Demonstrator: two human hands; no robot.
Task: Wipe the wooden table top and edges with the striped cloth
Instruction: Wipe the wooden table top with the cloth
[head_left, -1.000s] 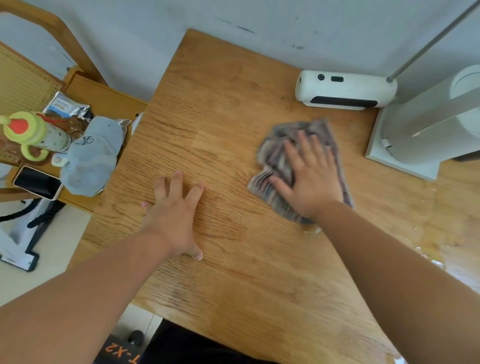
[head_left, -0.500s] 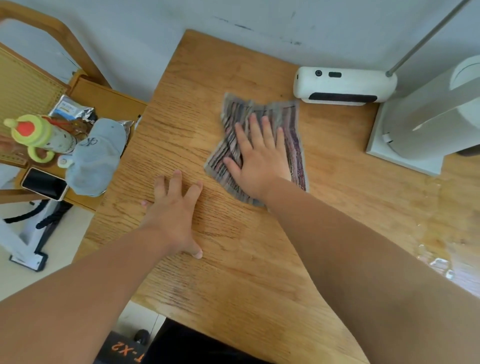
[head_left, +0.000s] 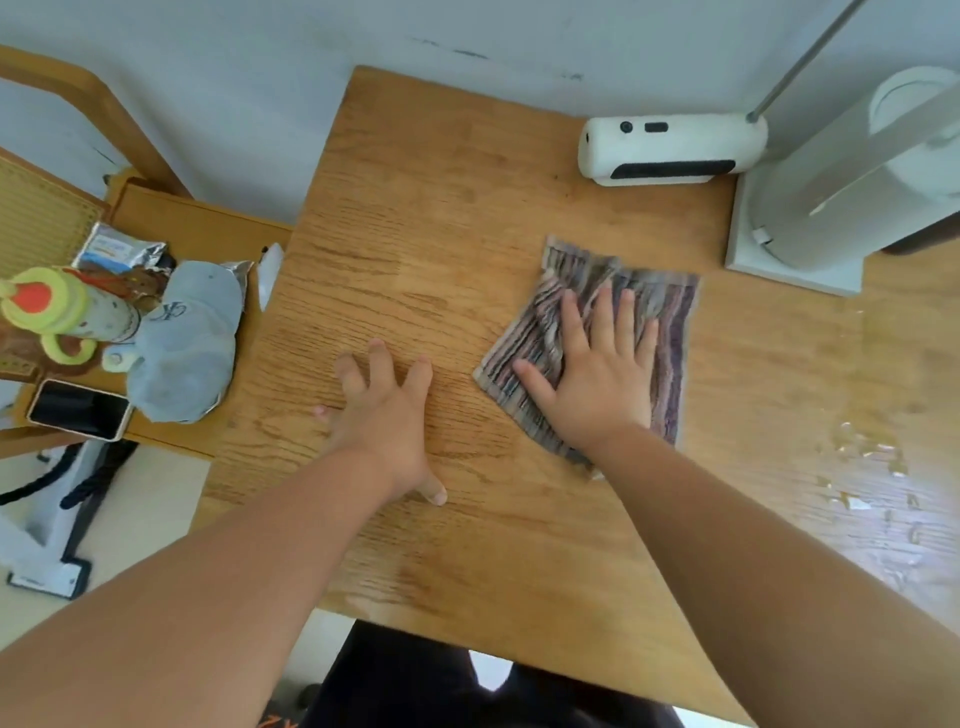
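Note:
The striped cloth (head_left: 660, 306), grey and purple, lies spread flat on the wooden table top (head_left: 426, 208), right of the middle. My right hand (head_left: 597, 379) presses down on it with straight, spread fingers. My left hand (head_left: 382, 415) rests flat on the bare wood to the left of the cloth, fingers spread, holding nothing. A wet, shiny patch (head_left: 872, 467) shows on the wood at the far right.
A white oblong device (head_left: 670, 148) lies at the table's back, and a white appliance on a square base (head_left: 795, 270) stands at the back right. Left of the table, a lower wooden stand holds a grey cap (head_left: 187, 338), a green bottle (head_left: 57, 306) and a phone (head_left: 78, 410).
My right hand first slid the cloth left and away toward the table's middle, then back to the right and nearer. The cloth lies flatter now. My left hand stayed put.

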